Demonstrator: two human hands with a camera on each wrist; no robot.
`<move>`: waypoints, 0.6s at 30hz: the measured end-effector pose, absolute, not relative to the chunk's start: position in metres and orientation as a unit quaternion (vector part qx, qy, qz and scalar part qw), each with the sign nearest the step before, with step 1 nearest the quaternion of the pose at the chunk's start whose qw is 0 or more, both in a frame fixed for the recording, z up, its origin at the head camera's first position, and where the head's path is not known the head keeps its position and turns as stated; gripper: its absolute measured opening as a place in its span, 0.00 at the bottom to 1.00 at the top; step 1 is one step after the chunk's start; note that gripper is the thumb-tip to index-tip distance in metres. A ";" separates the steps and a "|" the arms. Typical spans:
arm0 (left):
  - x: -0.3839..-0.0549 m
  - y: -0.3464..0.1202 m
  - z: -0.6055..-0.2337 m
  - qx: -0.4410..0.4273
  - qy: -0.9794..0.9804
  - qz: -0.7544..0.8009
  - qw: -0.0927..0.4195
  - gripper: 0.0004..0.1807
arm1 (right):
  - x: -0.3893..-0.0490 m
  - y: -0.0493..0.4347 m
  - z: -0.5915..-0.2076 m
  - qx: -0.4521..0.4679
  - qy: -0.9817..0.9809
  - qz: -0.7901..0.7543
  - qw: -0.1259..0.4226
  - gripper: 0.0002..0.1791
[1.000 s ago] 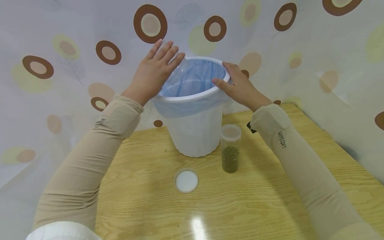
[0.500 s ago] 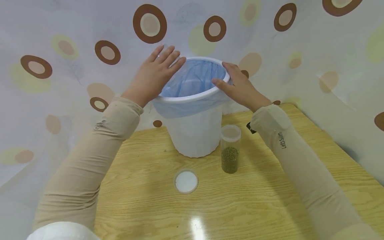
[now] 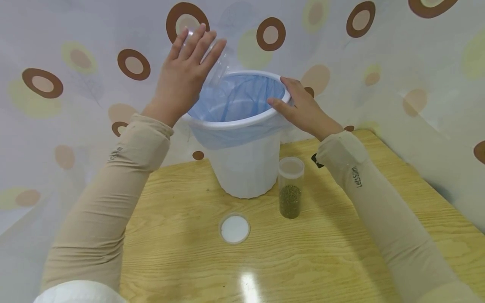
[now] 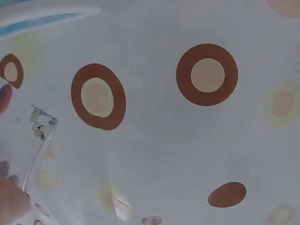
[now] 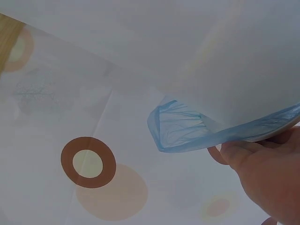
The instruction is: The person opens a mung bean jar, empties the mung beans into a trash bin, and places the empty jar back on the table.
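Observation:
In the head view my left hand (image 3: 181, 78) holds a clear plastic container (image 3: 219, 69), raised above the left part of a white trash bin (image 3: 246, 168). Its fingers reach over the container's side; the thumb is hidden there. Dark greenish bits (image 4: 41, 123) show at the clear container's edge in the left wrist view. A blue bag (image 3: 251, 97) lines the bin and folds over its rim. My right hand (image 3: 303, 107) grips the rim on the right, thumb toward the inside.
In front of the bin's right side stands a clear jar (image 3: 290, 198), partly filled with small green grains. A round white lid (image 3: 235, 228) lies on the wooden table (image 3: 182, 252). A patterned wall covering (image 3: 94, 25) rises close behind the bin.
My left hand has risen and shifted a little left with the clear container, which now shows above the bin's rim. The right hand keeps its place on the rim.

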State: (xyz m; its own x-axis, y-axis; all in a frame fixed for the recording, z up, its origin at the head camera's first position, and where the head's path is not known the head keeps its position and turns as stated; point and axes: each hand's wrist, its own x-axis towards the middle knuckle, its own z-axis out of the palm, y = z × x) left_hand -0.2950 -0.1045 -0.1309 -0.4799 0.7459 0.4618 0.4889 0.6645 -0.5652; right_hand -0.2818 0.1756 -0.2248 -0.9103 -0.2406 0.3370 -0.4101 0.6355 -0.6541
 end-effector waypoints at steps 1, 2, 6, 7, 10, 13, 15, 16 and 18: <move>-0.294 -0.104 -0.130 -0.372 -0.843 0.181 0.344 0.36 | -0.282 0.176 -0.225 0.180 -0.898 0.386 0.109 0.46; -0.294 -0.104 -0.131 -0.380 -0.845 0.181 0.331 0.35 | -0.282 0.176 -0.225 0.180 -0.898 0.386 0.109 0.46; -0.297 -0.104 -0.138 -0.406 -0.854 0.186 0.265 0.34 | -0.282 0.176 -0.224 0.178 -0.898 0.387 0.109 0.46; -0.299 -0.105 -0.140 -0.406 -0.856 0.186 0.259 0.34 | -0.281 0.176 -0.224 0.178 -0.898 0.388 0.108 0.46; -0.302 -0.107 -0.144 -0.400 -0.856 0.183 0.272 0.35 | -0.281 0.175 -0.223 0.177 -0.898 0.388 0.108 0.46; -0.302 -0.108 -0.143 -0.393 -0.856 0.188 0.279 0.36 | -0.281 0.175 -0.223 0.178 -0.898 0.387 0.109 0.46; -0.301 -0.108 -0.142 -0.390 -0.855 0.192 0.283 0.37 | -0.281 0.175 -0.223 0.179 -0.898 0.386 0.109 0.46; -0.300 -0.107 -0.140 -0.387 -0.855 0.195 0.286 0.37 | -0.281 0.175 -0.222 0.180 -0.898 0.386 0.109 0.46; -0.298 -0.107 -0.137 -0.378 -0.852 0.194 0.306 0.37 | -0.281 0.175 -0.223 0.180 -0.898 0.386 0.109 0.46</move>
